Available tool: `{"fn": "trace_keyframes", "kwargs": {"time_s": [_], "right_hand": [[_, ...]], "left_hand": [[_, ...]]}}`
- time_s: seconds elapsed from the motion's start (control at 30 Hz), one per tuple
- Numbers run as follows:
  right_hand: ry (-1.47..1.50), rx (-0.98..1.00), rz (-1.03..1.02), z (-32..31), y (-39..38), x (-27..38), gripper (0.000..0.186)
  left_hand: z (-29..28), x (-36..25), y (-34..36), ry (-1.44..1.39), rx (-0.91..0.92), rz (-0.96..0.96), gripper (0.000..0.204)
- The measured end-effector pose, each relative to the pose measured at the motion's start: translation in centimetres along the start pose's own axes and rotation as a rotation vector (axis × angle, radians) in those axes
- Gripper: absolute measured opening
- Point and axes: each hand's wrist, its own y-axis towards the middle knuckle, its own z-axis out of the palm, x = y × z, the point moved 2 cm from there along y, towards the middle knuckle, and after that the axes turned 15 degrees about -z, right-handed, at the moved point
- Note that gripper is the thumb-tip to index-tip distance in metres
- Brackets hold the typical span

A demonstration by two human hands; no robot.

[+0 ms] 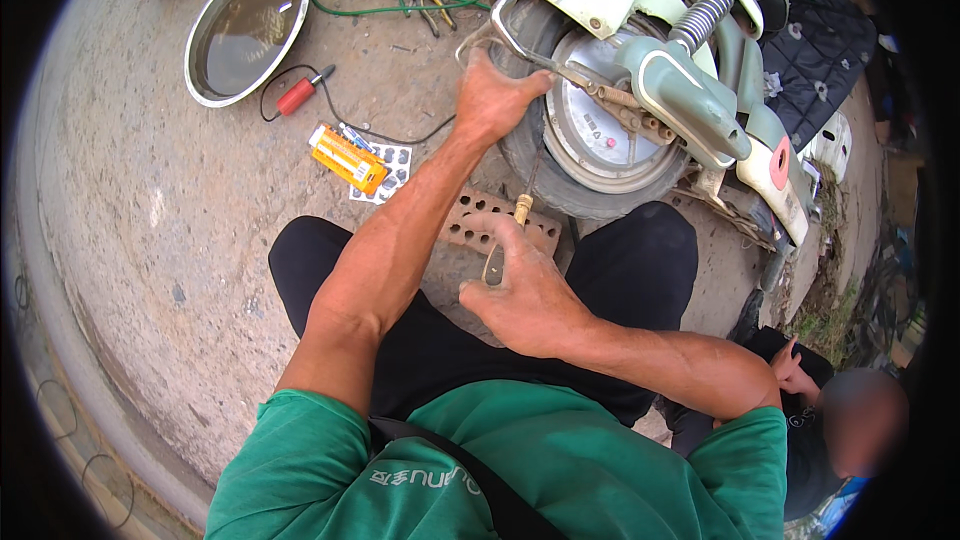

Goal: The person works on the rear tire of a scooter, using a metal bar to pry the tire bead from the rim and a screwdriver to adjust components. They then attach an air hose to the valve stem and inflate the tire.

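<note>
A scooter lies on its side with its wheel, a dark tyre on a pale metal hub, facing me. My left hand grips the tyre's left edge, the thumb stretched across it beside a bent metal bar. Closer to me, my right hand is closed around a thin tool with a brass-coloured collar. Its slim shaft points up at the tyre's lower edge; whether the tip touches is unclear. A narrow loop shows between thumb and fingers. Under the tool lies a perforated brick.
A metal basin of murky water stands far left. Near it lie a red-handled tool with a black cord, an orange box and a patch sheet. Beyond are pliers and a green hose. Another person is at lower right.
</note>
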Motion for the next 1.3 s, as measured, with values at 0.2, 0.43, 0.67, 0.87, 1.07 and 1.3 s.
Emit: {"fn": "trace_keyframes", "kwargs": {"time_s": [0.2, 0.43, 0.67, 0.87, 1.07, 1.3], "right_hand": [[-0.142, -0.024, -0.082, 1.3, 0.0, -1.1, 0.068], [-0.09, -0.017, -0.053, 1.0, -0.2, -1.7, 0.067], [-0.092, -0.069, -0.136, 1.8, -0.3, -2.9, 0.067], [0.028, 0.015, -0.094, 0.7, -0.3, -2.4, 0.056], [-0.064, 0.031, -0.219, 0.6, -0.7, -4.1, 0.062], [-0.239, 0.276, -0.212, -3.1, -1.5, -3.6, 0.072]], "left_hand": [[0.1, 0.0, -0.1, -0.045, 0.024, -0.015, 0.095], [-0.1, -0.7, -0.6, -0.033, 0.004, -0.037, 0.091], [0.2, -0.6, -0.7, -0.112, -0.001, -0.008, 0.088], [0.2, -3.4, -4.5, -0.123, -0.006, -0.257, 0.081], [1.9, -2.1, -5.4, 0.033, -0.161, -0.296, 0.103], [2.0, -1.8, -6.4, 0.078, -0.295, -0.219, 0.086]]}}
